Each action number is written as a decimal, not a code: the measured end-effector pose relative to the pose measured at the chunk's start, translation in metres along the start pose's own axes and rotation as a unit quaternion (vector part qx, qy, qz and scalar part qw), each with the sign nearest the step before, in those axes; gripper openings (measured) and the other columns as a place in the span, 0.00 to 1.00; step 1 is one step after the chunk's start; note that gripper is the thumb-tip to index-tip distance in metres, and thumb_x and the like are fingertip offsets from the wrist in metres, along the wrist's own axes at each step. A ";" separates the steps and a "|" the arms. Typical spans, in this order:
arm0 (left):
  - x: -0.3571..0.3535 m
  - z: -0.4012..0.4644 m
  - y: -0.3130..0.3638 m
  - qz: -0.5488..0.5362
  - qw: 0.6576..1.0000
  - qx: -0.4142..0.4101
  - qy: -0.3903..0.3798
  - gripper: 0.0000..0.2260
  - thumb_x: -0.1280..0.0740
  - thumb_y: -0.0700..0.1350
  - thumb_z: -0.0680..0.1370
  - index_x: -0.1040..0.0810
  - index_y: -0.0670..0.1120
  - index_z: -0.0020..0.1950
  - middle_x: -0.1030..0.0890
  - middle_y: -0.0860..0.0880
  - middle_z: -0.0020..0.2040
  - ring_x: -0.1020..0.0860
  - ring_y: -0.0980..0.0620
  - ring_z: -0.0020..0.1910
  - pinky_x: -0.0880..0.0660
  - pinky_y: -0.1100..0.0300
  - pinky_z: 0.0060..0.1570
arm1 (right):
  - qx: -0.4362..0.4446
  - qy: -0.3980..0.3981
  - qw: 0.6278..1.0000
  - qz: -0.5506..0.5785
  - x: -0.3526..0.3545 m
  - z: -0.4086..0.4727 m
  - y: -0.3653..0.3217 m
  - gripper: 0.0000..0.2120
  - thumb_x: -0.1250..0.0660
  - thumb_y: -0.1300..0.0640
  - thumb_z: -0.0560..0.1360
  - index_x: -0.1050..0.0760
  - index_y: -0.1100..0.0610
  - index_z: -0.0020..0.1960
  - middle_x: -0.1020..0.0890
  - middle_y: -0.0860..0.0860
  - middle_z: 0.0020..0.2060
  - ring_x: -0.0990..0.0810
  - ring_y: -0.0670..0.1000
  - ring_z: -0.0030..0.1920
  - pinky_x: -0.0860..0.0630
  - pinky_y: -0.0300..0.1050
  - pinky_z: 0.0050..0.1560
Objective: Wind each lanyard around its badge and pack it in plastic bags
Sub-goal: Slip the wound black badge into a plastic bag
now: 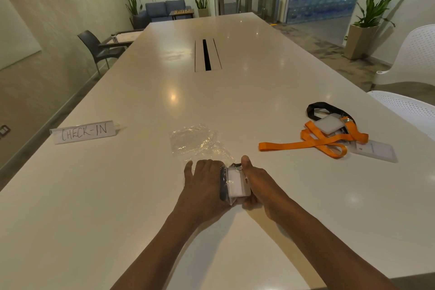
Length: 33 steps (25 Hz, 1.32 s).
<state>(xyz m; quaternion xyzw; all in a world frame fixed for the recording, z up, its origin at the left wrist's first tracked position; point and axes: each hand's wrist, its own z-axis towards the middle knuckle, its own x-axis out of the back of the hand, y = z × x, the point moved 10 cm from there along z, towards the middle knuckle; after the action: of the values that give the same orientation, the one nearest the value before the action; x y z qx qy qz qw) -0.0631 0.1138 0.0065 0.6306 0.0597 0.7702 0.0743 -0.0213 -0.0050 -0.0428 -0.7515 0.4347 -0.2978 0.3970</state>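
Observation:
Both hands hold one white badge (236, 183) with a black lanyard wound round it, inside a clear plastic bag. My left hand (204, 180) grips the bag and badge from the left, fingers curled over the far side. My right hand (253, 183) pinches the badge's right edge, thumb pointing up. Loose clear plastic bags (195, 140) lie crumpled just beyond the hands. To the right lies a pile of badges (329, 125) with an orange lanyard (313, 142) and a black lanyard (322, 107); another white badge (374, 150) lies beside it.
The white table (141, 195) carries a paper sign reading CHECK-IN (84, 133) at the left and a cable slot (207, 55) further back. White chairs (409, 110) stand at the right edge; a dark chair (96, 48) stands far left.

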 end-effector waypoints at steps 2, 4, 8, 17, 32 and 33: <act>0.000 0.000 0.003 -0.002 1.000 -0.015 -0.006 0.37 0.33 0.68 0.68 0.33 0.48 0.70 0.27 0.51 0.63 0.32 0.48 0.68 0.48 0.41 0.74 | -0.024 0.007 0.999 0.025 0.003 0.001 -0.001 0.24 0.45 0.35 0.79 0.20 0.51 0.52 0.16 0.55 0.45 0.19 0.55 0.41 0.21 0.43 0.36; 0.000 -0.001 0.004 0.000 1.000 -0.027 -0.008 0.38 0.33 0.66 0.67 0.33 0.47 0.71 0.28 0.51 0.65 0.33 0.48 0.68 0.49 0.41 0.74 | -0.003 0.005 0.999 0.048 0.005 0.001 -0.005 0.19 0.41 0.40 0.79 0.19 0.52 0.50 0.16 0.54 0.45 0.19 0.54 0.44 0.23 0.42 0.38; 0.000 -0.002 0.008 -0.002 0.999 -0.034 -0.012 0.38 0.33 0.67 0.67 0.32 0.47 0.70 0.28 0.51 0.64 0.33 0.49 0.68 0.48 0.41 0.74 | 0.025 -0.009 0.999 0.037 0.002 -0.004 -0.005 0.16 0.36 0.45 0.79 0.20 0.57 0.46 0.17 0.54 0.35 0.21 0.51 0.32 0.26 0.42 0.32; 0.007 -0.002 0.011 -0.009 0.999 -0.043 0.006 0.32 0.33 0.64 0.69 0.28 0.46 0.67 0.25 0.50 0.62 0.30 0.47 0.65 0.45 0.42 0.73 | 0.099 -0.055 0.994 0.003 -0.014 -0.010 -0.019 0.12 0.36 0.54 0.80 0.19 0.56 0.42 0.22 0.52 0.29 0.27 0.45 0.25 0.32 0.35 0.24; 0.025 0.000 -0.004 -0.376 0.920 -0.021 -0.109 0.28 0.28 0.51 0.70 0.31 0.56 0.69 0.22 0.57 0.58 0.23 0.56 0.58 0.25 0.58 0.58 | 0.398 -0.030 0.898 -0.184 -0.002 -0.057 -0.090 0.13 0.31 0.64 0.75 0.17 0.47 0.53 0.23 0.44 0.58 0.23 0.41 0.47 0.28 0.29 0.43; 0.027 0.001 -0.006 -0.396 0.912 -0.018 -0.106 0.29 0.27 0.50 0.70 0.31 0.56 0.70 0.22 0.56 0.60 0.22 0.56 0.60 0.25 0.58 0.60 | 0.401 -0.046 0.894 -0.193 -0.003 -0.058 -0.094 0.13 0.31 0.64 0.76 0.18 0.47 0.53 0.24 0.44 0.60 0.23 0.42 0.49 0.28 0.30 0.43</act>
<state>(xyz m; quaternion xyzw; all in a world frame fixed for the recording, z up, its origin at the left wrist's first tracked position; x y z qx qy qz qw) -0.0673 0.1248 0.0312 0.6316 0.2826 0.6075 0.3901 -0.0298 0.0064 0.0667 -0.6101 0.1060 -0.4830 0.6190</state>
